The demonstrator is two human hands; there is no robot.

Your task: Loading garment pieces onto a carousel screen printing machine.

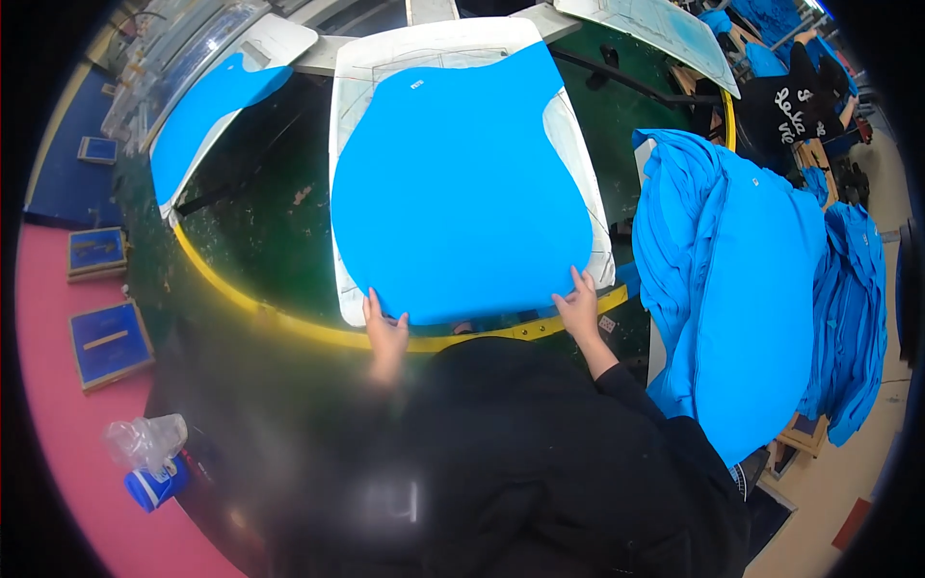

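Observation:
A cut blue fabric panel lies spread over a white board in front of me, with a small pale mark near its far edge. At the panel's near left corner, my left hand holds the edge between thumb and fingers. My right hand grips the near right corner in the same way. Between the hands the near edge looks drawn fairly straight and reaches past the board's near end. Fingertips under the cloth are hidden.
A yellow curved rail runs in front of me. At right hangs a big pile of blue fabric pieces. Another board holds a blue panel at far left; a further board stands far right. Another person is at the back right.

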